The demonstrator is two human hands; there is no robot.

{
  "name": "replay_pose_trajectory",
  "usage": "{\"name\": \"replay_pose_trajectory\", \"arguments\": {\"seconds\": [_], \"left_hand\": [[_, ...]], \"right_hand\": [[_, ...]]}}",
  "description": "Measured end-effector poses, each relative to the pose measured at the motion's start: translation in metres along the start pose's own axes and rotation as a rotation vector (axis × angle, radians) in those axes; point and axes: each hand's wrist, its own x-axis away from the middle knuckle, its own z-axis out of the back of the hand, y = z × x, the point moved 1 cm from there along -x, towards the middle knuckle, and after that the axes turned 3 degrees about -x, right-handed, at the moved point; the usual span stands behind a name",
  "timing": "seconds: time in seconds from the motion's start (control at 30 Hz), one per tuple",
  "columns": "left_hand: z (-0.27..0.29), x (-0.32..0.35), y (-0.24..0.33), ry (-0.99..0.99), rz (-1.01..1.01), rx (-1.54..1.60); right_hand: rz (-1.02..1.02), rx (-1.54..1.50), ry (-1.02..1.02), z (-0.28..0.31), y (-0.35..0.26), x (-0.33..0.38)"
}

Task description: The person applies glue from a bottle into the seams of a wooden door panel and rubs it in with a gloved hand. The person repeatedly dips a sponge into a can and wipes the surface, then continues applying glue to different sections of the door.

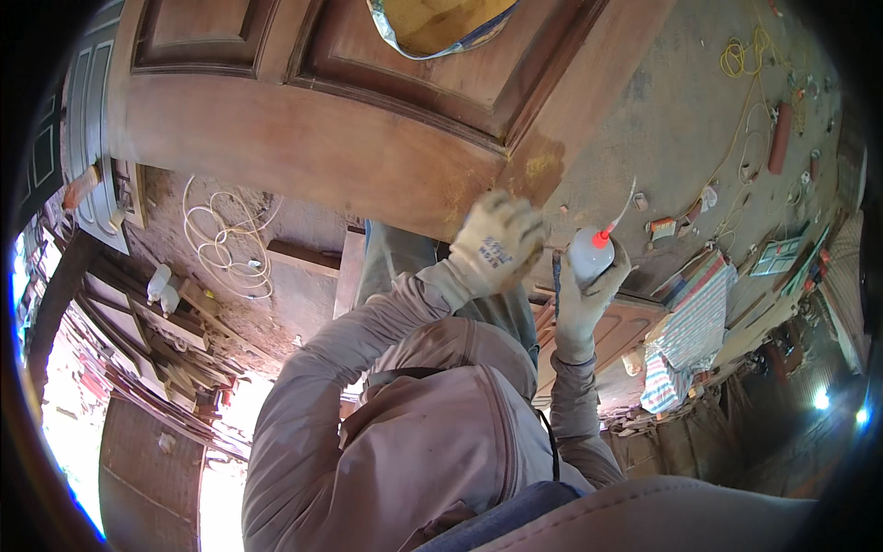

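Workshop floor is bare dusty concrete (662,120), with a big reddish-brown panelled wooden door (349,120) lying flat across the top of the view. Its near corner has a paler, yellowish worn patch (543,166) where the finish looks rubbed off.

Left hand (497,241), in a pale knit work glove, is pressed down right at the door's near edge just beside that patch. It's a bit blurred, fingers look curled together, but I can't tell if there's anything under it.

Right hand (589,294), also gloved, is wrapped tight around a white squeeze bottle (589,253) with a red nozzle and a thin clear tube sticking up off the tip. The bottle sits upright, just to the right of the left hand and close to the door corner, not touching the wood as far as I can see.

Other stuff around: a coil of white cable (225,244) on the floor under the door's edge, yellow cord (740,60) way off at top right, a striped cloth (690,336) on the right, and another panelled door (92,138) on the far left.
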Motion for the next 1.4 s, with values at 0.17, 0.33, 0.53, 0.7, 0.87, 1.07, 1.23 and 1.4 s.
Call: {"name": "replay_pose_trajectory", "arguments": {"seconds": [0.17, 0.33, 0.53, 0.7, 0.87, 1.07, 1.23, 1.4], "left_hand": [[-0.003, -0.001, -0.012, 0.436, 0.216, -0.408], [-0.033, 0.011, -0.029, 0.134, -0.327, 0.015], [-0.012, 0.065, -0.064, 0.739, -0.066, -0.056], [0.008, 0.075, -0.125, 1.12, 0.115, -0.085], [0.008, 0.077, -0.121, 1.043, 0.13, -0.104], [0.009, 0.077, -0.12, 1.049, 0.132, -0.106], [0.008, 0.077, -0.12, 1.047, 0.12, -0.082], [0.009, 0.077, -0.12, 1.04, 0.128, -0.102]], "right_hand": [[0.058, 0.221, -0.102, 0.008, 0.004, -0.001], [0.212, 0.43, -0.153, 0.004, 0.006, -0.001], [0.34, 0.664, -0.164, 0.001, 0.006, -0.002], [0.37, 0.729, -0.167, -0.004, 0.0, -0.006], [0.393, 0.771, -0.175, -0.007, -0.002, -0.008], [0.443, 0.789, -0.176, -0.009, -0.005, -0.013], [0.437, 0.779, -0.188, -0.008, -0.005, -0.013], [0.418, 0.783, -0.203, -0.009, -0.005, -0.014]]}}
